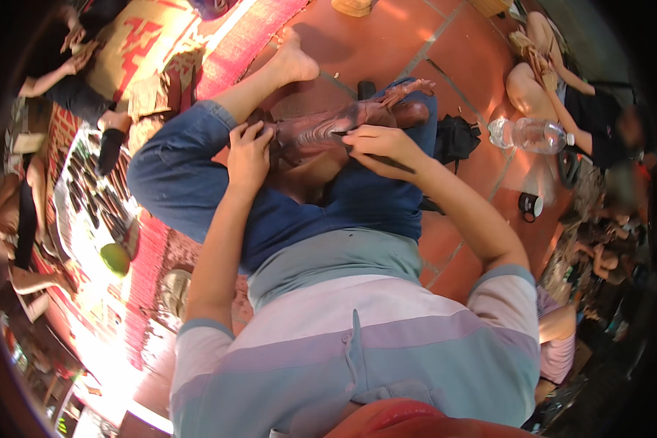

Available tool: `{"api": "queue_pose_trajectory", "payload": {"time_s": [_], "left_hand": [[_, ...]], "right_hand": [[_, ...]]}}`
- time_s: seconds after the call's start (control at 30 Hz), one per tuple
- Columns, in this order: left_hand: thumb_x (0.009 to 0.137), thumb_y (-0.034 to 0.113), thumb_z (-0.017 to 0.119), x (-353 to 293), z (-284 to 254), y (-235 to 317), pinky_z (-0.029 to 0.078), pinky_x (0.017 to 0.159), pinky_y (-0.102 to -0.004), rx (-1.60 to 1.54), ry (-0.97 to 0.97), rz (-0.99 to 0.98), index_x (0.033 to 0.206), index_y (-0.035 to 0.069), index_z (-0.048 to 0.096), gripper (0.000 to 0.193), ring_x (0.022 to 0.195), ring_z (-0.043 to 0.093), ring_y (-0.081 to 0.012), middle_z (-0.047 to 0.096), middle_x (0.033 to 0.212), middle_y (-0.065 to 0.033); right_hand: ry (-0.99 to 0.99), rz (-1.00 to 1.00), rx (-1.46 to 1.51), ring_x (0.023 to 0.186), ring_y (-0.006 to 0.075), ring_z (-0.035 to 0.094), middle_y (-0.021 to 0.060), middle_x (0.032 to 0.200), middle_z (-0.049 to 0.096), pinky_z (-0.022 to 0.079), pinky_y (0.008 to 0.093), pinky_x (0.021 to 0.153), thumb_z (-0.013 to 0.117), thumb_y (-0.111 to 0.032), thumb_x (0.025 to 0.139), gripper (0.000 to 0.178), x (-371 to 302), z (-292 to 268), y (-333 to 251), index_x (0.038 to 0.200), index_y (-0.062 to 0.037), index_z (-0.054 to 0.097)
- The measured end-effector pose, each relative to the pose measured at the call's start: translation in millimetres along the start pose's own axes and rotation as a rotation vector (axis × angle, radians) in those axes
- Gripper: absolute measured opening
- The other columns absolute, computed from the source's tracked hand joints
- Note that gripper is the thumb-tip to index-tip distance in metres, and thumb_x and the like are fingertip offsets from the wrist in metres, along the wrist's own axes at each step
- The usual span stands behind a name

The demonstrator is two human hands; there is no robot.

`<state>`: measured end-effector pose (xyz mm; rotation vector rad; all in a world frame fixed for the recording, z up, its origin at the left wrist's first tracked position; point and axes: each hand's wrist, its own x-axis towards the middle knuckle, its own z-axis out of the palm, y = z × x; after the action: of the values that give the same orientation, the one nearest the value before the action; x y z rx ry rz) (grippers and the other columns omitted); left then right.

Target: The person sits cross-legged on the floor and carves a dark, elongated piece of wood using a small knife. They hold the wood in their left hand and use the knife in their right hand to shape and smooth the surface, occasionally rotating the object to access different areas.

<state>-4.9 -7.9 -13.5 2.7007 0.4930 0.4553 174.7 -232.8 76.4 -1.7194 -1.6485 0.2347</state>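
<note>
Across my lap lies a reddish-brown wood carving (317, 131) with wavy grooves along its body and a branching, finger-like end at the upper right. My left hand (250, 155) grips the carving's left end, fingers curled over it. On the grooved middle rests my right hand (383, 148), its fingers pinched together near a small dark spot; whatever they hold is too small to make out. My blue jeans (179, 164) support the carving, legs crossed, one bare foot (297, 60) showing beyond it.
To the right on red tiles are a black bag (456, 139), a clear plastic bottle (531, 135), a black mug (531, 206) and a seated person. Leftward, slender tools (98, 190) and a green round object (114, 258) lie by a red mat (150, 270). Other people sit around.
</note>
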Motion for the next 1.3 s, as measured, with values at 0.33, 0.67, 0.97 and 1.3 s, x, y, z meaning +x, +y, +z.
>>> {"api": "queue_pose_trajectory", "payload": {"time_s": [0.33,0.67,0.97,1.3], "left_hand": [[0.079,0.006,0.064,-3,-10,1,0.042,0.098,-0.0396,0.025,-0.079,0.022,0.108,0.01,0.069,0.03,0.112,0.05,-0.0353,0.06,0.12,-0.0094],[0.08,0.01,0.064,-12,42,126,0.027,0.11,-0.0493,-0.077,-0.27,0.542,0.133,0.007,0.047,0.055,0.133,0.03,-0.0464,0.032,0.147,-0.0214],[0.089,0.001,0.056,0,-46,34,0.048,0.086,-0.0272,-0.572,-0.179,-0.085,0.11,0.001,0.065,0.022,0.098,0.063,-0.0166,0.068,0.103,-0.0088],[0.089,0.002,0.056,0,-59,16,0.048,0.082,-0.0261,-0.525,-0.003,-0.332,0.105,0.001,0.067,0.02,0.092,0.065,-0.0173,0.067,0.099,-0.0099]], "right_hand": [[0.005,0.192,0.127,0.077,0.0239,0.062,0.0062,0.093,0.064,0.051,0.0299,0.066,0.068,-0.002,0.074,0.012,-22,-35,9,0.082,-0.0076,0.061],[0.202,0.103,0.024,0.083,0.0226,0.063,0.007,0.094,0.062,0.051,0.0327,0.069,0.069,-0.005,0.073,0.011,-4,-61,7,0.073,-0.0058,0.058],[0.078,0.003,0.044,0.07,0.0262,0.061,0.0082,0.076,0.058,0.049,0.0332,0.059,0.067,-0.002,0.071,0.007,3,-33,34,0.072,-0.0048,0.061],[0.084,0.005,0.082,0.061,0.0281,0.054,0.0065,0.071,0.052,0.044,0.0357,0.056,0.063,-0.007,0.071,0.012,4,-23,30,0.066,-0.009,0.052]]}}
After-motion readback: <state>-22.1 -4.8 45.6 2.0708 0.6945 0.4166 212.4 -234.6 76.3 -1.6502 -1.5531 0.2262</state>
